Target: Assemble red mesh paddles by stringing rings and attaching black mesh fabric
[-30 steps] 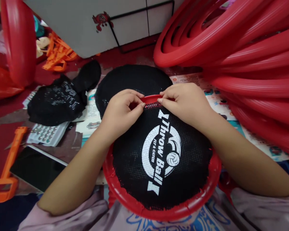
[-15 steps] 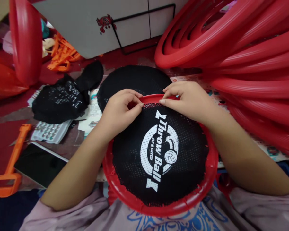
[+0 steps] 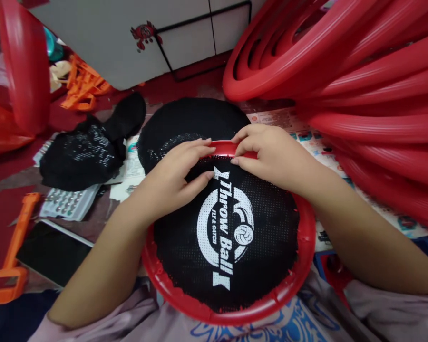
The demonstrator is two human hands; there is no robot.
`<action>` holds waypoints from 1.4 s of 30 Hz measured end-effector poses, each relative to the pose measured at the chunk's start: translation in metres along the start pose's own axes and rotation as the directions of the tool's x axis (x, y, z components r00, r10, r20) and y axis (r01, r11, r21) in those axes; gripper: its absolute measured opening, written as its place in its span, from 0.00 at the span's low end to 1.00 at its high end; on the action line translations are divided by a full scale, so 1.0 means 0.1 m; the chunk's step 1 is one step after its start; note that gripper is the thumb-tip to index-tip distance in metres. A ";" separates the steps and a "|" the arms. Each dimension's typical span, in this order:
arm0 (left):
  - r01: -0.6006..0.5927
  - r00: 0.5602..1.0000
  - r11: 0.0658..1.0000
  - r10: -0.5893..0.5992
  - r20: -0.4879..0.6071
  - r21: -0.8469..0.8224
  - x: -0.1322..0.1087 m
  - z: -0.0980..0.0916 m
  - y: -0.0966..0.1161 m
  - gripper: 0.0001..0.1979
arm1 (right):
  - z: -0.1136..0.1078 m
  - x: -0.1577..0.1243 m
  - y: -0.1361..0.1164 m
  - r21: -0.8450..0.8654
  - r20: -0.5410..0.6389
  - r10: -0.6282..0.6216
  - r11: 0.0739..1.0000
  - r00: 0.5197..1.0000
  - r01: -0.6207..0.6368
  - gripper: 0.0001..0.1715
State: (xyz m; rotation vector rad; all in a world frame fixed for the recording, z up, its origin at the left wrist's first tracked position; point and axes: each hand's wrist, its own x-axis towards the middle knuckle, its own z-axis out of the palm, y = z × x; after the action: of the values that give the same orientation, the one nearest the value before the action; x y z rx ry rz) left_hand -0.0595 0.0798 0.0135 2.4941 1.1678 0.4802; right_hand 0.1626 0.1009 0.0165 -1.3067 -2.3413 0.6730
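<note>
A round red ring with black mesh stretched inside it (image 3: 260, 275) lies at my lap, with a white "Throw Ball" print turned sideways. My left hand (image 3: 178, 175) rests on the far left of it, fingers stretched over the rim and thumb apart from them on the mesh. At the far rim, my right hand (image 3: 264, 149) grips the ring, its bent fingers over the red edge and thumb tip on the mesh border. Just beyond lies a flat black mesh disc (image 3: 196, 116), partly covered by my hands and the ring.
Large red rings (image 3: 371, 90) are piled on the right. To the left are crumpled black mesh (image 3: 82, 156), a clear compartment box (image 3: 69, 202), a dark flat device (image 3: 53, 251) and an orange handle (image 3: 16, 254). Orange parts (image 3: 83, 83) lie farther back beside a white panel (image 3: 96, 38).
My left thumb has come away from the rim and the left fingers have straightened. The ring has turned slightly, so the print stands more upright. My right hand still grips the far rim.
</note>
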 end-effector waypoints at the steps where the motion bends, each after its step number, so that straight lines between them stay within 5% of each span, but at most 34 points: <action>1: -0.018 1.000 1.000 0.018 0.015 0.017 0.00 0.00 0.00 0.21 | 0.01 0.00 0.01 0.010 -0.010 -0.006 1.000 1.000 0.006 0.08; 14: -0.120 0.992 0.985 0.117 0.036 0.121 0.04 0.04 -0.03 0.24 | 0.14 0.08 0.04 0.024 -0.120 0.037 0.999 0.992 -0.035 0.10; 28: -0.042 0.995 0.946 0.012 0.095 0.321 0.03 0.12 0.04 0.24 | 0.14 0.09 0.02 0.046 -0.111 0.120 0.992 0.987 -0.116 0.11; 36: -0.037 0.997 0.941 0.014 0.071 0.335 -0.01 0.12 0.00 0.24 | -0.09 -0.03 0.11 0.051 -0.095 0.090 0.995 0.991 -0.086 0.09; 42: -0.017 0.997 0.954 -0.006 0.077 0.299 -0.01 0.11 0.00 0.24 | -0.15 -0.10 0.06 -0.065 0.070 0.119 0.991 0.990 -0.115 0.04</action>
State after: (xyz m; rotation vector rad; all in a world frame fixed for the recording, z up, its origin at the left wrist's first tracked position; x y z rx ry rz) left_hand -0.0558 0.0769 0.0039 2.7420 1.2865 0.2170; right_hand 0.1797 0.0987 0.0245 -1.4796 -2.3747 0.7014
